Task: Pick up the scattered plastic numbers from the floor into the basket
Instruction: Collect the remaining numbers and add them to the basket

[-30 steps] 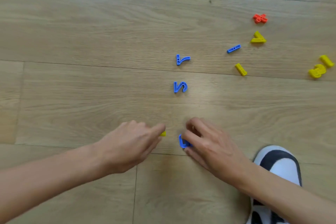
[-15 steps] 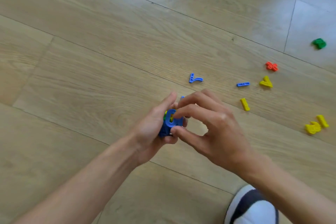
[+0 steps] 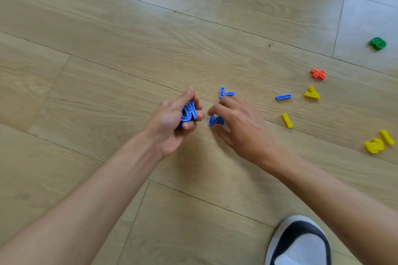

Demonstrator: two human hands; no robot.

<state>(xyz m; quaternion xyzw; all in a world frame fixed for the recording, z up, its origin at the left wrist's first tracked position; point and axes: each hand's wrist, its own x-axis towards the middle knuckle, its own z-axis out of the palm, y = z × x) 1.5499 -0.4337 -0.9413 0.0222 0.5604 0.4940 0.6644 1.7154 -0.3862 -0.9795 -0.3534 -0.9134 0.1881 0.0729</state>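
Observation:
My left hand (image 3: 170, 120) is raised slightly above the wooden floor and grips a small stack of blue plastic numbers (image 3: 189, 112). Just to its right, my right hand (image 3: 239, 127) reaches down, thumb and forefinger curled around either side of a blue number (image 3: 216, 121) lying on the floor. A blue 7 (image 3: 226, 93) lies just beyond the right fingers. Further right lie a blue bar (image 3: 283, 97), a yellow bar (image 3: 287, 120), a yellow angle piece (image 3: 312, 93), an orange piece (image 3: 318, 74), a green piece (image 3: 378, 43), a yellow 3 (image 3: 374, 146) and a yellow 1 (image 3: 387, 137). The basket is out of view.
A black and white shoe (image 3: 299, 241) stands at the bottom right. Light wooden floor planks (image 3: 107, 38) stretch to the left and far side.
Both hands picked pieces off the floor, and the right hand passed its blue piece into the left. The right hand then moved right and down onto another blue number.

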